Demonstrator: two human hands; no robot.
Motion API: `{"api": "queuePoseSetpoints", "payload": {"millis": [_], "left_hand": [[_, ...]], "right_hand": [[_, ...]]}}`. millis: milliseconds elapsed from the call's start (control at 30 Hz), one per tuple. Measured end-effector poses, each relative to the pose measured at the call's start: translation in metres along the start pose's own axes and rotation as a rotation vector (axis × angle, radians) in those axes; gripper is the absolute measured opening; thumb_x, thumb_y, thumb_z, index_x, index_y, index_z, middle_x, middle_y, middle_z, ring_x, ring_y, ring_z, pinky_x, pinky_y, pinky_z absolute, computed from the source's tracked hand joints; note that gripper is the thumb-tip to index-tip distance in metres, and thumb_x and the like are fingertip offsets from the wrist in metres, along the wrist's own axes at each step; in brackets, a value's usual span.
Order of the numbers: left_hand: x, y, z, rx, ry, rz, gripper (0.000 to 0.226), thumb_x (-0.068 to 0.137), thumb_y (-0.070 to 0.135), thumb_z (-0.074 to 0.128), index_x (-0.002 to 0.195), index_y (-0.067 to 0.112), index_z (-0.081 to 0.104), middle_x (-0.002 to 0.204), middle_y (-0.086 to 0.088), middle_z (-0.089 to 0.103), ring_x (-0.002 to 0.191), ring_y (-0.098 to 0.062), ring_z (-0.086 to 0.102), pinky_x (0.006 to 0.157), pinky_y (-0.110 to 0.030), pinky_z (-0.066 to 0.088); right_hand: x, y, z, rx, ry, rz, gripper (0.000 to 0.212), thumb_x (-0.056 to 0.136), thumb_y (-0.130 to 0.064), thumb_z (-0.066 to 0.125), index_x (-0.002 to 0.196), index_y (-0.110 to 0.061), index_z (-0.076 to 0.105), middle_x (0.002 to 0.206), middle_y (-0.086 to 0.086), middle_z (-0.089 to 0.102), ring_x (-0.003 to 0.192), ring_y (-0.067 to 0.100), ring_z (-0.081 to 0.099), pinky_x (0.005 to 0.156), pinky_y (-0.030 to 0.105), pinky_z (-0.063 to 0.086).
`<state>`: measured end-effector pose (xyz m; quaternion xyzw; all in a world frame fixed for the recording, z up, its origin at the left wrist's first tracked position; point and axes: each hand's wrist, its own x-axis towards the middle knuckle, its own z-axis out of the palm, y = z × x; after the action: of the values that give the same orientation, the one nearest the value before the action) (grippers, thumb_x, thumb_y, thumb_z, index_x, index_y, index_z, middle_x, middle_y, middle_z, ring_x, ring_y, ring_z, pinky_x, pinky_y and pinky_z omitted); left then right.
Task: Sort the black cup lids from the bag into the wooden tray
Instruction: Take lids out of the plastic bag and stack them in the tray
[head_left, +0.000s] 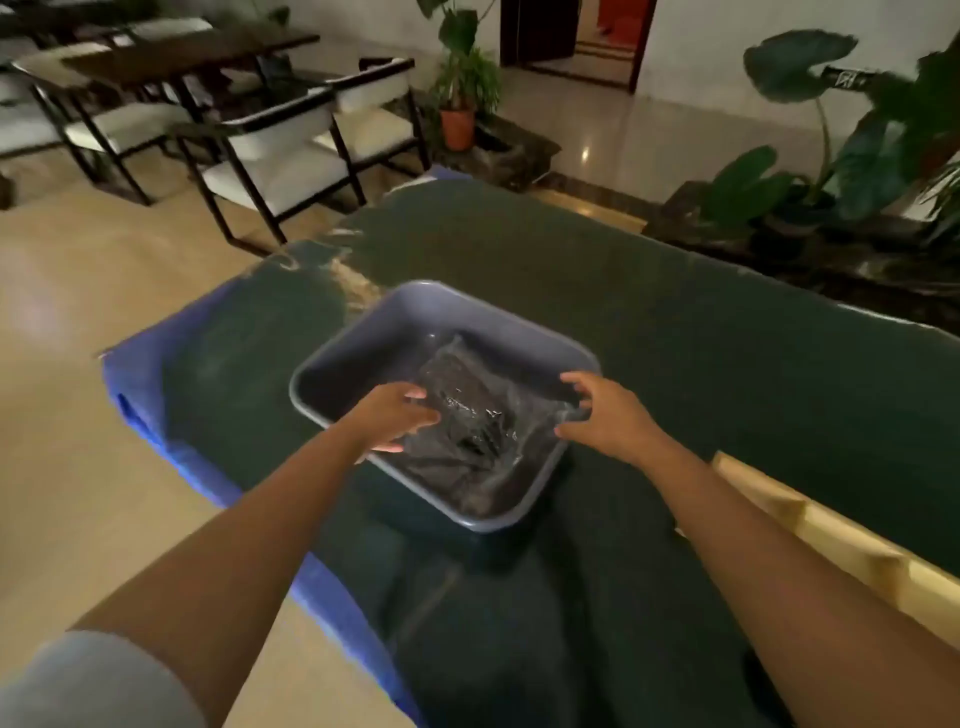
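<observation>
A clear plastic bag (475, 415) full of black cup lids lies inside a grey plastic tub (358, 338) on the dark green table cover. My left hand (395, 415) rests on the bag's left side, fingers spread and touching the plastic. At the tub's right rim my right hand (605, 410) hovers with its fingers curled apart and nothing in it. The wooden tray (831, 540) shows as a light wooden edge at the right, partly cut off by my right arm.
The table (675, 312) has a green cover over blue cloth; its left edge (156, 415) drops to a beige floor. Chairs (291, 150) and a dark table stand at the back left. Potted plants (460, 88) line the back and right.
</observation>
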<state>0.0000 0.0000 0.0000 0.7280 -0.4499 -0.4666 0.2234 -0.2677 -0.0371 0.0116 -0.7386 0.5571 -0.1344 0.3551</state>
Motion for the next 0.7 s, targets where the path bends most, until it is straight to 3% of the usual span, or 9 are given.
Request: {"api": "queuePoseSetpoints", "payload": {"millis": [100,233,300,367,500,567,633,700], "left_hand": [[0.025,-0.011,0.001,-0.225,-0.079,-0.146,0.061,0.078,0.024,0.072,0.133,0.016,0.046,0.134,-0.008,0.051,0.105,-0.021,0.056,0.08,-0.038,0.054],[0.061,-0.02,0.006,-0.401,-0.035,-0.216,0.095,0.075,0.022,0.075,0.148,0.024,0.013,0.151,-0.003,0.031,0.118,-0.023,0.047,0.087,-0.042,0.05],[0.074,-0.026,0.004,-0.403,0.016,-0.263,0.107,0.075,0.021,0.075,0.149,0.026,-0.003,0.157,-0.008,0.019,0.134,-0.029,0.035,0.105,-0.049,0.037],[0.083,-0.034,0.004,-0.377,0.039,-0.356,0.11,0.077,0.023,0.074,0.148,0.023,-0.009,0.157,-0.011,0.016,0.139,-0.032,0.027,0.111,-0.051,0.027],[0.09,-0.037,0.008,-0.47,0.034,-0.457,0.085,0.077,0.021,0.073,0.142,0.007,0.021,0.143,-0.017,0.039,0.127,-0.034,0.044,0.101,-0.053,0.041],[0.089,-0.035,0.011,-0.465,0.004,-0.469,0.06,0.078,0.017,0.071,0.126,0.003,0.038,0.119,-0.015,0.056,0.109,-0.029,0.057,0.089,-0.046,0.048],[0.088,-0.034,0.015,-0.472,-0.037,-0.475,0.027,0.083,0.012,0.065,0.103,0.003,0.05,0.086,-0.009,0.06,0.078,-0.02,0.06,0.071,-0.035,0.048],[0.086,-0.033,0.02,-0.475,-0.048,-0.471,0.015,0.082,0.005,0.063,0.093,0.003,0.053,0.073,-0.006,0.059,0.067,-0.018,0.059,0.071,-0.037,0.051]], "right_hand": [[0.03,-0.003,0.02,-0.063,0.04,-0.029,0.073,0.072,-0.014,0.074,0.137,-0.013,0.041,0.141,0.011,0.044,0.13,0.024,0.041,0.103,0.031,0.034],[0.067,0.004,0.036,-0.247,-0.051,0.011,0.086,0.07,-0.02,0.073,0.144,-0.02,0.029,0.151,0.01,0.031,0.14,0.025,0.026,0.111,0.04,0.029],[0.076,0.006,0.039,-0.264,-0.117,0.068,0.092,0.069,-0.022,0.073,0.146,-0.023,0.023,0.149,0.008,0.036,0.135,0.026,0.035,0.106,0.039,0.037],[0.082,0.006,0.045,-0.268,-0.16,0.149,0.092,0.07,-0.025,0.073,0.145,-0.027,0.021,0.14,0.009,0.048,0.124,0.03,0.048,0.097,0.04,0.044],[0.087,0.006,0.051,-0.254,-0.133,0.221,0.078,0.074,-0.019,0.07,0.142,-0.024,0.031,0.134,0.011,0.054,0.121,0.029,0.052,0.096,0.042,0.046],[0.087,0.004,0.05,-0.245,-0.11,0.227,0.07,0.076,-0.012,0.067,0.139,-0.018,0.038,0.128,0.011,0.059,0.116,0.028,0.055,0.095,0.039,0.047],[0.087,0.002,0.048,-0.253,-0.112,0.228,0.06,0.077,-0.008,0.064,0.134,-0.013,0.046,0.116,0.01,0.066,0.11,0.025,0.06,0.092,0.034,0.047],[0.087,-0.001,0.046,-0.253,-0.12,0.233,0.047,0.078,-0.005,0.06,0.125,-0.01,0.056,0.11,0.01,0.069,0.107,0.024,0.062,0.091,0.032,0.048]]}}
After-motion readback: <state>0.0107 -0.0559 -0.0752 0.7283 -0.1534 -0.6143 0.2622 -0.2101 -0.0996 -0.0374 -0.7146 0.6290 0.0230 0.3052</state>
